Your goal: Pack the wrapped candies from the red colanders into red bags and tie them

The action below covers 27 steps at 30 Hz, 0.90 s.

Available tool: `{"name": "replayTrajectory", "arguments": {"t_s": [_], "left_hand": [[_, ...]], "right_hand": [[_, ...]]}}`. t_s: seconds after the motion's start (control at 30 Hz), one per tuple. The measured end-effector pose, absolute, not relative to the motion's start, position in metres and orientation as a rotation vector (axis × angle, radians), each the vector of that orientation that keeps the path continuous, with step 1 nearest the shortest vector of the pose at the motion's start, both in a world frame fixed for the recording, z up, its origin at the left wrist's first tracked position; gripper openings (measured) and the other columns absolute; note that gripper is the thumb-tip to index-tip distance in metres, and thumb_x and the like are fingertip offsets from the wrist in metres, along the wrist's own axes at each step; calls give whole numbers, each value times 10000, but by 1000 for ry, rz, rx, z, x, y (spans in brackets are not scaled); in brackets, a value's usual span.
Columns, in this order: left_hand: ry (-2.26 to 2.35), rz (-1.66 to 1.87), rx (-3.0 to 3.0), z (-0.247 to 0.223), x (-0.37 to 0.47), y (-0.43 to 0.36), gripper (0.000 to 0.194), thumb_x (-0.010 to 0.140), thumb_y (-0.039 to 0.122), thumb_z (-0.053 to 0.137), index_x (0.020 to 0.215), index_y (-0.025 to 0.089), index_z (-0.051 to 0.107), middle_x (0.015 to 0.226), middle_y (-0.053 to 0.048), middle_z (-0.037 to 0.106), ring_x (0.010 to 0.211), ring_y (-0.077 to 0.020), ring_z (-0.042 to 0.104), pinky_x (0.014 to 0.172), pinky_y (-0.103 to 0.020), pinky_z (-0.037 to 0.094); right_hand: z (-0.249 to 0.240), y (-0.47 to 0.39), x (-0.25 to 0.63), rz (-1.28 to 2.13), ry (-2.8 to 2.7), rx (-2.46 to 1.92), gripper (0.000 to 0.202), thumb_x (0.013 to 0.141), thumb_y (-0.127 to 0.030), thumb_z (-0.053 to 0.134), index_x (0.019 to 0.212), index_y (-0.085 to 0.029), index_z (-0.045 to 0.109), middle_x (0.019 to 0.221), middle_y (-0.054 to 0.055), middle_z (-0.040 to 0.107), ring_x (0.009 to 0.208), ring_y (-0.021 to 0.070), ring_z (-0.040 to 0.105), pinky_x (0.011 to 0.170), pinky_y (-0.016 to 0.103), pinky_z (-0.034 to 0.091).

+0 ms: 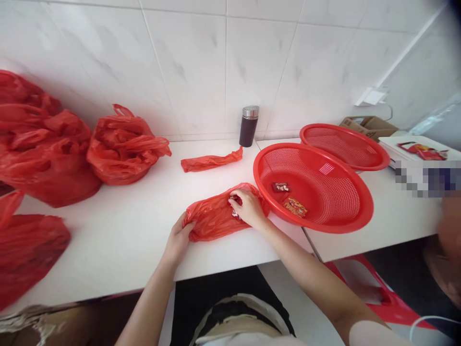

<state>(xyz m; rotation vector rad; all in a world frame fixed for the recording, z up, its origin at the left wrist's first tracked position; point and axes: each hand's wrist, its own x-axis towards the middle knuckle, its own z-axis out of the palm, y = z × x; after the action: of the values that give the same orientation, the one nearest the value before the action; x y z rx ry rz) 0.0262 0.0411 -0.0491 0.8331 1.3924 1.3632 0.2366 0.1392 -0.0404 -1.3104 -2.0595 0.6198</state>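
A thin red plastic bag (212,218) lies flattened on the white table, just left of the nearer red basket (345,206). My left hand (179,236) grips the bag's left end, thumb on top. Over the bag's right part, my right hand (247,206) pinches a small dark red packet (236,200) between thumb and fingers. Another small packet (236,215) shows right under that hand. Inside the nearer basket are a dark brown packet (281,187) and a yellow and red packet (295,207).
Filled red bags (124,149) stand at the left. A folded red bag (211,162) and a dark tumbler (249,127) are near the wall. Behind are a second basket (360,149) and a cardboard box (370,126). A person's arm (450,226) shows at the right edge.
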Motion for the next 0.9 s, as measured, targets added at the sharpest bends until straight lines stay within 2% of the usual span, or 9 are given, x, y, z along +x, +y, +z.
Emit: {"name": "replayTrajectory", "arguments": {"t_s": [0.13, 0.33, 0.43, 0.5, 0.57, 0.63, 0.73, 0.8, 0.9], "left_hand": [[1333, 1400, 666, -46, 20, 33, 315, 724, 349, 743, 976, 165, 699, 919, -57, 730, 890, -209, 666, 776, -275, 515], [1173, 1513, 390, -22, 10, 25, 124, 814, 276, 668, 874, 167, 672, 804, -12, 717, 696, -111, 667, 640, -190, 538], [1053, 1520, 234, -10, 12, 25, 172, 923, 269, 524, 940, 203, 681, 839, 6, 729, 684, -93, 672, 624, -184, 552], [1017, 1512, 174, -7, 15, 27, 219, 950, 301, 487, 981, 222, 689, 874, 15, 735, 686, -89, 671, 634, -178, 558], [1027, 1489, 213, -6, 18, 29, 192, 916, 345, 555, 999, 239, 693, 913, 23, 736, 702, -92, 670, 683, -181, 563], [1050, 1458, 281, -7, 20, 33, 213, 844, 367, 657, 1020, 253, 693, 956, 21, 735, 778, -117, 681, 755, -204, 563], [1088, 1423, 331, -9, 20, 37, 343, 780, 393, 718, 1096, 262, 680, 1026, 1, 730, 973, -190, 672, 834, -250, 556], [1121, 1412, 352, -10, 19, 38, 417, 773, 422, 714, 1156, 266, 661, 1081, -9, 722, 1053, -223, 650, 863, -272, 552], [1164, 1388, 416, -9, 15, 35, 535, 768, 481, 696, 1254, 276, 612, 1190, -25, 690, 1126, -260, 617, 893, -304, 547]], "right_hand": [[-41, 135, 237, 520, -2131, -1362, 277, 907, -234, 520, 1177, -201, 570, 1171, 88, 617, 1139, 221, 524, 996, 370, 385], [-28, 131, 228, 436, -2220, -1544, 337, 914, -334, 528, 1214, -193, 583, 1203, 162, 576, 1146, 321, 509, 957, 496, 366], [-11, 122, 223, 443, -2309, -1568, 664, 777, -490, 693, 1352, -228, 489, 1255, 170, 552, 1167, 367, 498, 958, 536, 357], [12, 111, 225, 497, -2405, -1492, 874, 672, -475, 788, 1426, -251, 407, 1345, 174, 499, 1209, 381, 475, 977, 535, 356], [43, 104, 236, 631, -2454, -1305, 809, 721, -435, 758, 1431, -288, 400, 1400, 128, 482, 1234, 329, 484, 994, 472, 381], [77, 106, 256, 753, -2397, -1133, 564, 837, -432, 644, 1366, -328, 476, 1359, 54, 546, 1188, 242, 544, 983, 386, 417], [110, 128, 302, 659, -2298, -1287, 408, 888, -400, 582, 1284, -307, 557, 1253, 52, 618, 1110, 215, 595, 962, 363, 433], [108, 148, 336, 613, -2355, -1637, 634, 767, -367, 720, 1360, -305, 502, 1311, 101, 570, 1084, 274, 608, 905, 394, 461], [78, 168, 375, 742, -2472, -2105, 1192, 477, -298, 889, 1495, -376, 275, 1546, 158, 252, 1014, 340, 633, 769, 402, 507]]}}
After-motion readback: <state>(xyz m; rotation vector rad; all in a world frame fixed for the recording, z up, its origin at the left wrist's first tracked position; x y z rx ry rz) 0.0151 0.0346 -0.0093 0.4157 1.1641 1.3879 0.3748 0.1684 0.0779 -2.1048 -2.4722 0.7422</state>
